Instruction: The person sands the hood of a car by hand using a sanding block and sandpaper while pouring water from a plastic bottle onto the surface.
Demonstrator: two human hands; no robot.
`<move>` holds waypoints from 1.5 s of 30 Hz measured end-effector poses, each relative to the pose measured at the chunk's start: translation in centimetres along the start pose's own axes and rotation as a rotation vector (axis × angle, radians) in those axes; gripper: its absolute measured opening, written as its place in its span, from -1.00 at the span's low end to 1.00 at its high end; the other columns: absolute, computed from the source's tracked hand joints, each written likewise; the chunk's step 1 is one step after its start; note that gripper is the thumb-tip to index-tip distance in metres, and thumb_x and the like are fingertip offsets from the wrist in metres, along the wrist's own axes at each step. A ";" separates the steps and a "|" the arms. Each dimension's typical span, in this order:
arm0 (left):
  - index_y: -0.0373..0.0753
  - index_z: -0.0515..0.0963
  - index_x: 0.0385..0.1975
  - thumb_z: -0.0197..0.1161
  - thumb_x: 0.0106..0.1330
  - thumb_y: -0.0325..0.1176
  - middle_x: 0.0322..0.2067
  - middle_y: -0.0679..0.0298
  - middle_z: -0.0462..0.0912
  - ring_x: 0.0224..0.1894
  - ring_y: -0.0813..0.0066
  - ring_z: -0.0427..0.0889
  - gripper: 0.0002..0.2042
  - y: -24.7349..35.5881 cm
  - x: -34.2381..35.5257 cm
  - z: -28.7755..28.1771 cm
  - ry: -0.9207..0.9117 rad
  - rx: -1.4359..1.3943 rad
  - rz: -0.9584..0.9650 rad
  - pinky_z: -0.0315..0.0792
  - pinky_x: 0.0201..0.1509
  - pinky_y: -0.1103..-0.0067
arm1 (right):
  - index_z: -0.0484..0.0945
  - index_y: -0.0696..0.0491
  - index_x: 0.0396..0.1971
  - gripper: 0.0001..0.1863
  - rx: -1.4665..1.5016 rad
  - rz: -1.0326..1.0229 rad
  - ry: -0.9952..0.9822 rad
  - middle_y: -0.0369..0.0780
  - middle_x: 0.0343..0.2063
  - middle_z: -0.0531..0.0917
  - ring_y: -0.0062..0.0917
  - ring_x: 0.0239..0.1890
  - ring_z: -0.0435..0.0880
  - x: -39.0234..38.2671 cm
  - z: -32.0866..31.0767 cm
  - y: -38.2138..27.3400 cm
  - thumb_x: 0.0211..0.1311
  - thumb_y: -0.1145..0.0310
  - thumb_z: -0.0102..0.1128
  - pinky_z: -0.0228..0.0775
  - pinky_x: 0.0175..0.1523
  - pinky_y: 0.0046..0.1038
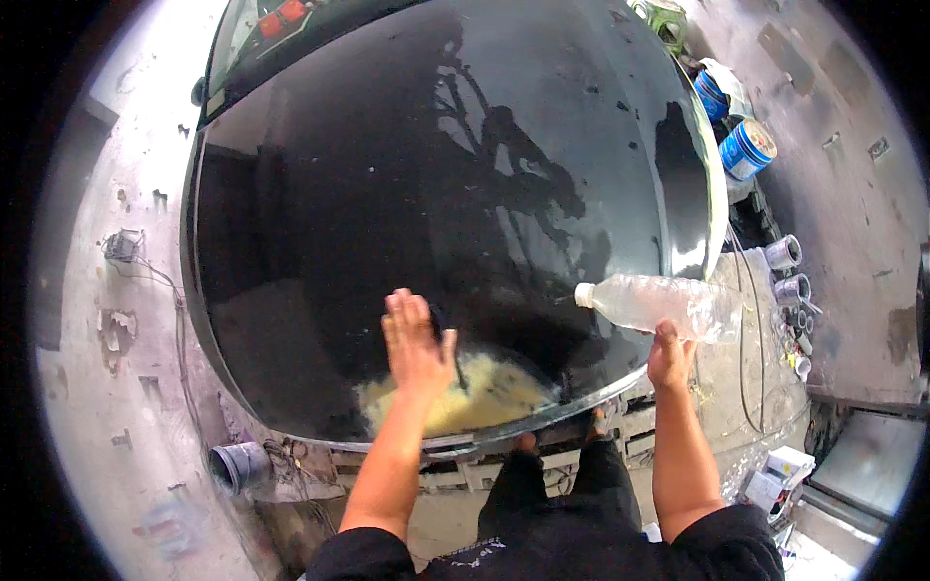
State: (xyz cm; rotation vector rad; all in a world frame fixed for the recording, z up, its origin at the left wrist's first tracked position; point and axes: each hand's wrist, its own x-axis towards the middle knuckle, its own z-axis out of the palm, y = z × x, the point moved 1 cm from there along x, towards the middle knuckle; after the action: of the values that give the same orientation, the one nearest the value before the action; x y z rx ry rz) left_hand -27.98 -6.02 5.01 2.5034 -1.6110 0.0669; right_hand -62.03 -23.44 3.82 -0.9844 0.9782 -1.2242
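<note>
A glossy black car hood (pixel 320 242) spreads out in front of me, with a yellowish patch (pixel 494 397) along its near edge. My left hand (pixel 417 349) rests palm down at that patch's upper left, fingers stretched out and the thumb apart. Whether anything lies under the palm is hidden. In my right hand (pixel 668 356) is a clear plastic bottle (pixel 659 305) with a white cap, gripped near its base. It lies nearly level over the hood's right front edge, its cap pointing left. Thin streaks show at the cap's tip.
Blue cans (pixel 746 150) stand beyond the car's right side. Farther down that side are several grey tins (pixel 792 290) and a dark cable (pixel 744 358). A grey bucket (pixel 240 467) sits at the lower left, near tangled wires. White boxes (pixel 780 479) stand at the lower right.
</note>
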 end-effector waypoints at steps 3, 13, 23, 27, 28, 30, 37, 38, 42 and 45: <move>-0.45 -0.17 0.42 -0.21 0.49 0.02 0.46 -0.12 -0.26 0.51 -0.07 -0.32 -0.27 -1.4 2.7 0.6 0.150 0.095 -0.201 -0.30 0.52 0.13 | 0.11 0.07 0.33 -0.17 0.079 0.002 -0.077 -0.19 0.13 0.40 -0.38 0.13 0.43 1.6 -1.4 -0.6 0.10 0.28 0.37 0.31 0.20 -0.27; -0.56 -0.11 0.38 -0.13 0.46 -0.04 0.44 -0.24 -0.24 0.50 -0.16 -0.29 -0.26 16.0 4.6 3.7 0.214 0.090 -0.292 -0.32 0.51 0.10 | 0.13 0.07 0.32 -0.25 -0.013 0.032 -0.329 -0.21 0.12 0.40 -0.46 0.10 0.42 10.6 -9.2 -2.4 0.18 0.33 0.31 0.25 0.22 -0.37; -0.54 -0.08 0.38 -0.21 0.49 0.04 0.44 -0.21 -0.20 0.50 -0.10 -0.27 -0.26 13.4 7.0 3.4 0.293 0.218 -0.639 -0.32 0.52 0.16 | 0.23 0.15 0.23 -0.33 -0.107 0.029 -0.575 -0.16 0.05 0.44 -0.40 0.05 0.44 15.4 -6.8 -5.7 0.23 0.19 0.29 0.30 0.17 -0.30; -0.56 -0.01 0.35 -0.06 0.45 -0.03 0.42 -0.24 -0.11 0.48 -0.16 -0.17 -0.28 17.0 7.1 5.1 0.384 0.200 -0.612 -0.20 0.50 0.10 | 0.24 0.13 0.24 -0.28 -0.113 -0.036 -0.562 -0.17 0.07 0.44 -0.39 0.08 0.44 16.9 -4.3 -6.6 0.20 0.11 0.34 0.31 0.16 -0.29; -0.56 0.02 0.33 0.05 0.39 -0.08 0.40 -0.28 -0.10 0.46 -0.26 -0.14 -0.27 20.8 6.2 5.2 0.408 0.065 -0.549 -0.13 0.48 0.05 | 0.23 0.13 0.24 -0.27 -0.146 -0.038 -0.584 -0.17 0.08 0.44 -0.38 0.10 0.43 17.9 -4.3 -7.0 0.20 0.12 0.35 0.30 0.18 -0.28; -0.54 -0.08 0.36 0.07 0.36 -0.10 0.40 -0.32 -0.16 0.45 -0.33 -0.16 -0.22 26.7 2.6 6.4 0.272 -0.081 -0.550 -0.16 0.46 0.00 | 0.22 0.12 0.26 -0.25 -0.178 -0.034 -0.639 -0.16 0.10 0.43 -0.36 0.14 0.42 19.2 -3.9 -7.3 0.18 0.13 0.37 0.27 0.22 -0.27; -0.55 -0.07 0.36 -0.04 0.45 -0.06 0.42 -0.28 -0.18 0.48 -0.21 -0.20 -0.27 13.5 6.2 3.9 0.423 0.164 -0.907 -0.16 0.48 0.06 | 0.30 0.20 0.18 -0.31 -0.082 -0.063 -0.745 -0.14 0.04 0.50 -0.39 0.08 0.46 20.2 -1.2 -7.9 0.17 0.18 0.39 0.24 0.23 -0.31; -0.56 -0.06 0.35 -0.08 0.46 -0.04 0.42 -0.27 -0.17 0.48 -0.21 -0.19 -0.28 13.5 7.1 4.1 0.432 0.174 -0.976 -0.20 0.49 0.07 | 0.29 0.19 0.18 -0.31 -0.090 -0.068 -0.749 -0.15 0.02 0.50 -0.39 0.07 0.47 20.6 -1.3 -7.7 0.17 0.18 0.39 0.24 0.22 -0.32; -0.55 -0.11 0.37 -0.01 0.42 -0.04 0.43 -0.24 -0.19 0.48 -0.23 -0.21 -0.23 25.0 6.3 6.8 0.401 0.023 -0.807 -0.21 0.49 0.07 | 0.29 0.19 0.15 -0.34 -0.070 -0.102 -0.757 -0.17 -0.02 0.51 -0.41 0.03 0.47 24.3 -1.5 -6.1 0.17 0.19 0.39 0.26 0.20 -0.33; -0.47 -0.18 0.41 -0.01 0.43 -0.05 0.45 -0.19 -0.23 0.48 -0.21 -0.23 -0.22 29.3 3.8 8.9 0.427 0.015 -0.767 -0.22 0.48 0.05 | 0.32 0.17 0.17 -0.38 -0.105 -0.066 -0.816 -0.18 0.02 0.50 -0.43 0.08 0.46 28.3 -0.9 -5.1 0.20 0.25 0.35 0.26 0.22 -0.34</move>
State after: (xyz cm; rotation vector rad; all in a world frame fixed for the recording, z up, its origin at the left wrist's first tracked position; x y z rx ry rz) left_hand -53.43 -22.72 -0.02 2.6861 -0.4505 0.4703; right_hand -61.92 -52.02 6.79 -1.4439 0.3628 -0.7035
